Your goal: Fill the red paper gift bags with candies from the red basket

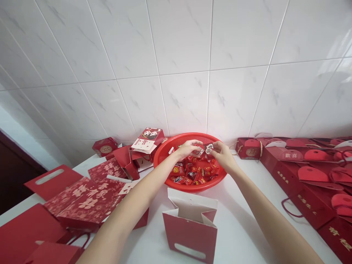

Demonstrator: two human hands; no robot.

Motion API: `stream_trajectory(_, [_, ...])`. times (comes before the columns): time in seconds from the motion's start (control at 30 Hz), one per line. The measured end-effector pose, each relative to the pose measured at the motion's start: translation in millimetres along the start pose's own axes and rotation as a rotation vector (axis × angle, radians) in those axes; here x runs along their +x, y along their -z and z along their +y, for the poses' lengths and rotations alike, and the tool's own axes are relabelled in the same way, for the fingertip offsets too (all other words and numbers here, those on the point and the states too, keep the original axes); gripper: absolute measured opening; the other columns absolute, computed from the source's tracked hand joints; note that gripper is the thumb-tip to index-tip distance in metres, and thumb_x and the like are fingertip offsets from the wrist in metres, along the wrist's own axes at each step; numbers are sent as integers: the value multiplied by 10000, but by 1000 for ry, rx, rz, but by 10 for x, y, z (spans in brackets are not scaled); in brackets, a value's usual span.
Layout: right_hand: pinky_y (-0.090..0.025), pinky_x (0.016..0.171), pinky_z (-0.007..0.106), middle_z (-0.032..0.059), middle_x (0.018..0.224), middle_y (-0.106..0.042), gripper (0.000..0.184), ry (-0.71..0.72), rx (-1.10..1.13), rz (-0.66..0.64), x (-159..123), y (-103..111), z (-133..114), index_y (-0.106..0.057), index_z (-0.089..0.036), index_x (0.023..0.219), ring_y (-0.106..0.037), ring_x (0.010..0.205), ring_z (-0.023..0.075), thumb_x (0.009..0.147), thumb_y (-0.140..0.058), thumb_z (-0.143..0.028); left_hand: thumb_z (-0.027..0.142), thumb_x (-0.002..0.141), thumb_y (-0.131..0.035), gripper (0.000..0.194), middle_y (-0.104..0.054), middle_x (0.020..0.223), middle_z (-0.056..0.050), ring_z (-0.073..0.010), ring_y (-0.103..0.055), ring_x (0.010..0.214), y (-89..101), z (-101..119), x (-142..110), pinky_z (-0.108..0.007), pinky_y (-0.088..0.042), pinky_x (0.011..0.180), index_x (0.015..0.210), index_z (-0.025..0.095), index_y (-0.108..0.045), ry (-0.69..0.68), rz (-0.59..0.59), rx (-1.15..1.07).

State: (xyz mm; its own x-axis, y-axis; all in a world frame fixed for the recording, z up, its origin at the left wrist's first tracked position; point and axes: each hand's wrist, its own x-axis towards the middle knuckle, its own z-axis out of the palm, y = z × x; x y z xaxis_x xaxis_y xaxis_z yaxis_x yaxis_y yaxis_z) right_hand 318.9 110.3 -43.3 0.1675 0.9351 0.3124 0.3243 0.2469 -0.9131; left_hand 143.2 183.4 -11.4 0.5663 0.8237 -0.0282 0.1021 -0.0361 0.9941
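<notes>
Both hands are over a red plastic basket (158, 161) of wrapped candies (192, 172). My left hand (187, 150) reaches over its left side, fingers curled on a small wrapped candy (200, 151) with black and white print. Between the thumb and fingers of my right hand (221, 156) is another candy packet (209, 148), white with dark lettering. In front of the basket, a red paper gift box (189, 234) stands upright with its top open. Its front has a pale oval slot, and the inside walls look white; its bottom is hidden.
Folded and flat red gift boxes (85, 201) are piled on the left. Another stack of boxes (150, 137) leans near the wall. Rows of red boxes with rounded flaps (302, 176) fill the right side. A small red box (249, 148) stands against the tiled wall (184, 102).
</notes>
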Motion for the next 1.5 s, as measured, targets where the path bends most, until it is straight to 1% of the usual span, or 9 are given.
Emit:
stream_trajectory(0.2, [-572,754,354,61,993,-704,174,-38,31,-3,-5,2,-13,-587,-202,905,-683,824,198,747,-624,-268,101,685,-791,484,-707,828,-15,-163,-691,760,40,-46,39,-367,-573,844,1152,161,-678,-71,42,18])
stream_trajectory(0.4, [-554,734,347,27,863,-686,144,-80,68,-54,-38,-3,-100,-551,-209,863,-667,772,189,730,-588,-252,91,661,-803,515,-757,978,-77,-184,-706,838,31,-47,-1,-375,-543,899,1166,149,-720,-129,-3,66])
stream_trajectory(0.63, [-536,705,332,7,785,-672,148,-42,34,-64,-38,-11,-82,-538,-213,848,-653,742,185,717,-574,-271,317,940,-574,335,-734,1165,-125,-189,-714,965,39,-27,54,-305,-564,836,1205,150,-691,-107,98,217])
stream_trajectory(0.73, [-522,670,314,2,775,-661,153,-25,-30,-30,-18,-14,-29,-523,-222,854,-634,722,179,724,-558,-294,271,949,-509,283,-779,978,-96,-190,-734,831,56,-76,80,-300,-578,761,1013,149,-757,-32,104,377])
stream_trajectory(0.87, [-494,631,301,-7,741,-640,152,-32,-75,-17,-17,-23,-26,-516,-226,860,-605,674,173,726,-515,-298,70,767,-623,182,-775,765,-48,-217,-741,800,56,-176,54,-298,-573,791,732,171,-771,85,37,677])
stream_trajectory(1.0, [-454,618,304,-2,720,-619,169,-58,-116,-9,-36,-29,-84,-536,-220,852,-575,664,181,712,-475,-292,12,732,-611,387,-786,1061,-53,-237,-705,1077,83,-187,28,-306,-524,956,1000,226,-791,105,127,942])
stream_trajectory(1.17, [-386,602,294,-19,661,-540,97,-35,-143,-24,-45,-20,-138,-496,-218,734,-491,625,159,685,-448,-287,55,801,-586,483,-719,1266,-85,-260,-648,1218,93,-80,1,-352,-512,998,1219,260,-717,134,218,1178])
stream_trajectory(1.4, [-288,557,282,-40,591,-432,90,-5,-161,-35,-82,-14,-199,-386,-225,636,-397,579,135,671,-429,-297,177,773,-713,303,-755,1149,-131,-328,-702,1099,-81,9,-90,-393,-552,920,1067,218,-775,156,40,1394])
stream_trajectory(1.5, [-273,545,280,-43,579,-433,98,-4,-155,-44,-97,-17,-222,-383,-227,637,-393,555,131,670,-436,-304,260,767,-753,427,-758,1147,-103,-312,-706,1088,-114,-26,-106,-378,-550,927,1193,259,-730,135,-51,1432])
